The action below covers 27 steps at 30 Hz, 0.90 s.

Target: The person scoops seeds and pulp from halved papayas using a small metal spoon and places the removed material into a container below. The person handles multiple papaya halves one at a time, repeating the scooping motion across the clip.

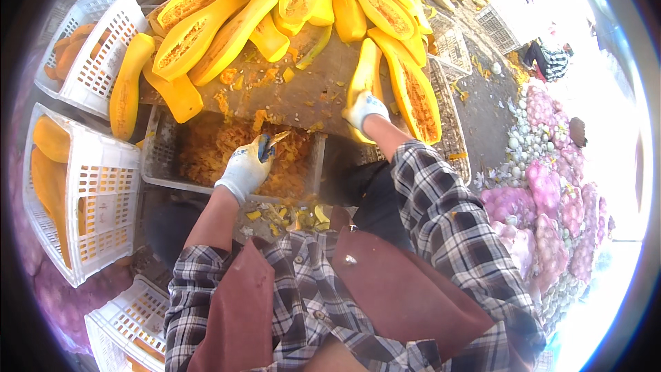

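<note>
My left hand (247, 165), in a white work glove with blue on the fingers, is closed around a small tool (279, 138). Only the tip of that tool shows, smeared with orange pulp, so its exact kind is unclear. Beneath this hand is a crate of scooped squash pulp (294, 165). My right hand (366, 107), gloved in white too, grips a yellow squash piece (365, 70) near its lower end, at the right side of the board (315, 95). Close beside it lies a halved squash (413, 93), cut face up with seeds and pulp showing.
Many halved squashes (299, 0) are heaped at the board's far side. White plastic crates (106, 201) holding squash pieces stand at left. Mesh sacks (542, 181) and loose round bulbs lie at right. Another person (550, 57) sits farther back. Peel scraps (289, 217) litter the ground.
</note>
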Available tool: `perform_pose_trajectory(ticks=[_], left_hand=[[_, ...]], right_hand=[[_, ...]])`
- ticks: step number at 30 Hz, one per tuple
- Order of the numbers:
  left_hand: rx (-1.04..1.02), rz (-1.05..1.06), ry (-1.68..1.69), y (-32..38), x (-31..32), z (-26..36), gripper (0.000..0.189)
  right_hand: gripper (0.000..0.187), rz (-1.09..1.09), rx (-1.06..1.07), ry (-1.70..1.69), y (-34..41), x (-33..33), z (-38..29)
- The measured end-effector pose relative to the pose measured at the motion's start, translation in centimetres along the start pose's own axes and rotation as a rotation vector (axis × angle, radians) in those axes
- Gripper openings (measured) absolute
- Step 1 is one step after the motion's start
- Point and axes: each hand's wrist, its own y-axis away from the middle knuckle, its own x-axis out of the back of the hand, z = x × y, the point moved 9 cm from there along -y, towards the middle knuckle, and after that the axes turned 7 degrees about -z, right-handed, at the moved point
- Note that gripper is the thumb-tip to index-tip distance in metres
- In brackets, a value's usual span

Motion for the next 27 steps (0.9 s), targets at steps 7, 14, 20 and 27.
perform_pose_trajectory(ticks=[7, 14, 20, 27], left_hand=[[0.111, 0.054, 0.188, -0.4, 1.5, -2.2, 0.035], [0.083, 0.097, 0.144, -0.7, 0.8, -3.7, 0.033], [0.170, 0.145, 0.209, -2.3, 1.2, -2.7, 0.036], [0.317, 0.409, 0.207, -7.9, 5.5, -6.2, 0.030]], right_hand=[[0.094, 0.187, 0.386, 0.066, -2.8, 3.0, -8.5], [0.126, 0.103, 0.487, 0.569, -6.1, 2.2, -10.4], [0.115, -0.083, 0.462, 0.496, -5.6, -0.1, -7.3], [0.114, 0.077, 0.494, 0.281, -2.2, -2.5, -7.4]])
